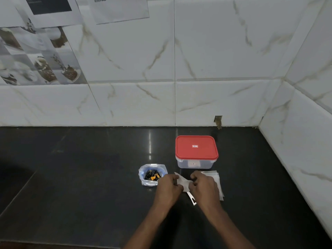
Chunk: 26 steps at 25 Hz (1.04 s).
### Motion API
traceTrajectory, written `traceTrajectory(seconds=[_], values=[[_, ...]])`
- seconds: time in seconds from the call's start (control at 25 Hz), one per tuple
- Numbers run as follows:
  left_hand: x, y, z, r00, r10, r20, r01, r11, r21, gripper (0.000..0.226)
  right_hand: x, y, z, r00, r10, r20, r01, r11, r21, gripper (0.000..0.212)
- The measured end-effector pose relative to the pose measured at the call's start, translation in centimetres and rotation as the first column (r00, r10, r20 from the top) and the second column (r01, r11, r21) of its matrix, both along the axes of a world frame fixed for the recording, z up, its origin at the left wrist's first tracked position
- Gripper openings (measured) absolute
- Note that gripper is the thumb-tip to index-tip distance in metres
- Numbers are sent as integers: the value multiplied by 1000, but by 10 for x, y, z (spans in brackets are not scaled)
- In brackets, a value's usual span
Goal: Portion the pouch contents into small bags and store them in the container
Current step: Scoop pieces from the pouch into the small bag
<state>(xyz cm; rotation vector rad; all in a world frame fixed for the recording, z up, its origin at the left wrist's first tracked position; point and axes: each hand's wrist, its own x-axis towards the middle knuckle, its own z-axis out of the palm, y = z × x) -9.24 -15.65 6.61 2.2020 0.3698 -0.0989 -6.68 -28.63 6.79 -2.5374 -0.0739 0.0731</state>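
A black polished counter [71,177] is filling the lower half of the view and is meeting the back wall [215,51] along its far edge. The back wall is showing large white tiles with thin brown veins. A side wall [305,123] of the same tiles is closing the counter at its right edge. Near the far right corner, just above the counter, a small chipped hole [218,121] is showing in the bottom tile. At the upper left, picture tiles [36,58] with cups and bowls are sitting in the wall. Above them a paper sheet with a dark rectangle [52,11] and a second sheet [120,9] are hanging. A narrow streak of light [150,142] is reflecting on the counter.
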Motion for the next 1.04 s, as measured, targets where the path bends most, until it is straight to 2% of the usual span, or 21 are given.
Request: traceTrajectory(seconds=[0.08,0.16,0.28,0.36,0.44,0.56,0.64,0.68,0.72,0.76,0.8,0.88,1.04], values=[[3,9,5,998,-63,-25,64,996,55,53,5,6,5,999,-40,5,40,997,-67,10],[2,19,7,990,-135,46,132,989,63,63,9,13,9,1000,-28,1,28,997,-67,11],[0,37,-3,963,-253,97,246,966,82,97,17,21,16,996,39,-79,-35,998,49,15],[-2,44,-22,956,-250,157,240,968,79,108,23,26,19,987,80,-142,-61,990,131,19],[-6,42,-35,971,-121,206,130,991,-33,99,25,32,20,975,114,-191,-79,980,180,20],[-12,44,-45,966,59,253,-12,983,-182,64,28,37,15,947,142,-289,-29,932,362,19],[-17,52,-47,963,147,225,-90,965,-245,58,32,31,0,945,98,-311,45,906,420,21],[-19,57,-49,963,185,195,-131,956,-264,57,36,25,-11,957,64,-282,31,948,318,20],[-22,61,-52,961,222,167,-169,945,-281,57,38,19,-25,971,41,-237,-14,993,117,17],[-26,65,-55,955,252,157,-198,934,-297,55,35,13,-38,977,27,-212,-47,995,-92,14],[-31,70,-58,945,285,158,-225,922,-314,53,28,9,-50,977,24,-213,-72,972,-222,13],[-39,78,-64,929,336,154,-265,896,-355,50,13,7,-74,977,43,-209,-112,937,-331,12],[-42,94,-77,918,371,141,-289,869,-402,46,2,19,-97,998,24,-56,-43,929,-368,4]])
